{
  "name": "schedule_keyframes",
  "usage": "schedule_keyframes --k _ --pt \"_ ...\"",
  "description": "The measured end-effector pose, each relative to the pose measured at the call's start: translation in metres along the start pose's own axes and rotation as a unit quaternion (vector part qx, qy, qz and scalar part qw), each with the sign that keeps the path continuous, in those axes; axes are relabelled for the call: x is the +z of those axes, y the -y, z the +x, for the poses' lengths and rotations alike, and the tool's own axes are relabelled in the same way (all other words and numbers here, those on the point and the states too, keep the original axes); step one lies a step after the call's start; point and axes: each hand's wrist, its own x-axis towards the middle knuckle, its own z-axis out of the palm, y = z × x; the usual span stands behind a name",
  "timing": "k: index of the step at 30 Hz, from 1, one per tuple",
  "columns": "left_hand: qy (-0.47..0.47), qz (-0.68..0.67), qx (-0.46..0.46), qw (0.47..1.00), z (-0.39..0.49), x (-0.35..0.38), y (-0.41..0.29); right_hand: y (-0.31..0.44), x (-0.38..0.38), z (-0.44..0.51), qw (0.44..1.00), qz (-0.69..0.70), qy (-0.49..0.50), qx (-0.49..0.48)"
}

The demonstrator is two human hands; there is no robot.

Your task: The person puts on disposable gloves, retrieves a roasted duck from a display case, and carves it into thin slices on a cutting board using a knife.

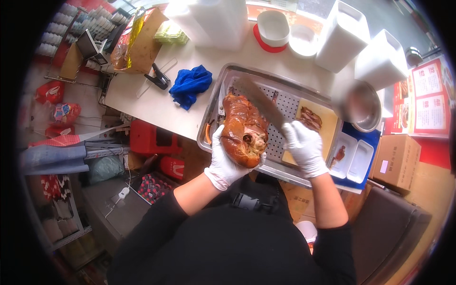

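My gloved left hand (228,167) grips a whole brown roast duck (238,131) from below, over the near left part of a metal tray. Pale meat shows around an opening on the duck's near right side. In my gloved right hand (304,149) is a broad knife (260,101), its blurred blade pointing up and left over the perforated metal tray (285,107). A yellow cutting board (327,137) lies at the tray's right, with slices of dark roast meat (310,118) on it. My right hand partly covers the board.
A blue cloth (190,86) and a black stapler (158,77) lie left of the tray. White foam trays (360,161), one holding a meat piece (338,156), and a metal bowl (368,110) sit at right. Stacks of white containers (342,39) stand at the back.
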Motion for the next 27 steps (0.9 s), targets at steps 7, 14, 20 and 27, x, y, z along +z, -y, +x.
schedule_keyframes --k 7,14,20,27 --pt "-0.001 0.065 0.016 0.998 0.0 -0.002 -0.001 0.04 0.024 0.01 0.997 -0.003 -0.065 -0.029" --pt "-0.006 0.056 0.008 0.998 0.0 -0.002 -0.001 0.046 0.027 0.01 0.996 -0.028 -0.077 -0.032" --pt "-0.007 0.003 -0.007 1.0 -0.003 -0.003 -0.007 0.016 0.027 -0.018 0.994 -0.062 -0.057 -0.071" --pt "-0.016 0.027 -0.003 1.0 -0.003 0.002 -0.004 0.009 0.033 -0.01 0.993 -0.076 -0.036 -0.085"
